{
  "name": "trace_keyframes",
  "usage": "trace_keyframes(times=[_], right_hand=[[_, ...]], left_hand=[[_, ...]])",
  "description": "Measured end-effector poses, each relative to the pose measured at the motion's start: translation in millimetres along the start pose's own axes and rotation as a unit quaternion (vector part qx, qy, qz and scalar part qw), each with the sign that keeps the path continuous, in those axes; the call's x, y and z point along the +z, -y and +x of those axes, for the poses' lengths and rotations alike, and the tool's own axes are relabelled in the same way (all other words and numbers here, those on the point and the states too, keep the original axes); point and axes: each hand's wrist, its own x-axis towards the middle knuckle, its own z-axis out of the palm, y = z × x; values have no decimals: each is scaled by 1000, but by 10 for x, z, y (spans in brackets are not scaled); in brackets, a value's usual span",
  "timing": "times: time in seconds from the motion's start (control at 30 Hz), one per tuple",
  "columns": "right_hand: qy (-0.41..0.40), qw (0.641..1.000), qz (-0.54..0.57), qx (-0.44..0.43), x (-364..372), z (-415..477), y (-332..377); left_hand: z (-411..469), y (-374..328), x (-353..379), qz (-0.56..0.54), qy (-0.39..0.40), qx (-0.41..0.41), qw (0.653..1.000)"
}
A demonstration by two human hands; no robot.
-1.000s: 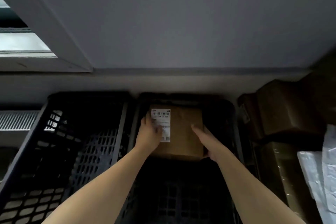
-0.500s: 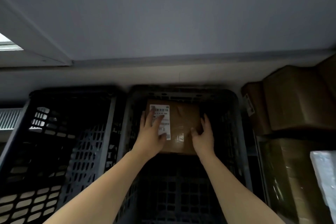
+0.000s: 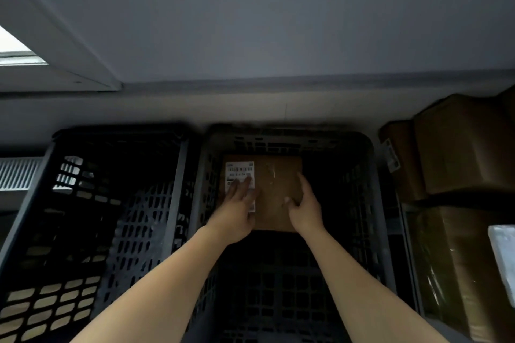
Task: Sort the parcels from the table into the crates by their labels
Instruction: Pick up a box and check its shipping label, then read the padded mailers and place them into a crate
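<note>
1. A flat, square parcel (image 3: 278, 192) of brown cardboard lies face up on the floor of a dark slotted plastic crate (image 3: 367, 175), in the far half of it, under both hands.
2. Clear tape gives a slight shine across the parcel's top, just beyond the right hand's fingertips.
3. A white, upright rectangular label (image 3: 240, 171) is stuck along the parcel's left side. It carries a black barcode near its top and lines of small print below, too blurred to read.
4. The left hand (image 3: 237, 209) lies flat on the lower part of the label, fingers straight and together, pointing away from the person. It is released, pressing on the parcel rather than gripping it.
5. The right hand (image 3: 305, 209) sits at the parcel's right edge. Its forefinger runs straight along that edge and its thumb rests on the top face. The other fingers are hidden beside the parcel, so I cannot tell whether this hand grasps the edge or only touches it.
6. Both bare forearms reach in from the near side, over the crate's near rim.
7. To the left of the left hand, a second dark slotted crate (image 3: 111, 203) stands touching the first.
8. Well to the right of the right hand, outside the crate, large brown cardboard boxes (image 3: 459, 145) are stacked, the lower ones wrapped in shiny film.
9. Beyond both hands, past the crates, a plain grey wall (image 3: 278, 22) rises.
</note>
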Motion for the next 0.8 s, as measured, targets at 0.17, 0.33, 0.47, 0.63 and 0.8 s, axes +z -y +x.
trace_keyframes(times=[0.17, 0.33, 0.47, 0.63, 0.8], right_hand=[[42, 998, -53, 14, -147, -74, 165], [22, 997, -36, 58, -257, -475, 466], [2, 1000, -5, 26, -517, -1016, 713], [-106, 993, 39, -44, -1023, -1818, 931], [-206, 966, 91, -126, -1468, -2528, 1044]], left_hand=[[-88, -63, -168, -44, 37, -28, 998], [-456, -332, -392, -142, 62, -40, 987], [-761, -736, -682, -225, -11, 6, 974], [-1298, -1440, -1064, -318, -61, 124, 938], [-1914, -1962, -1203, -500, 20, 166, 850]])
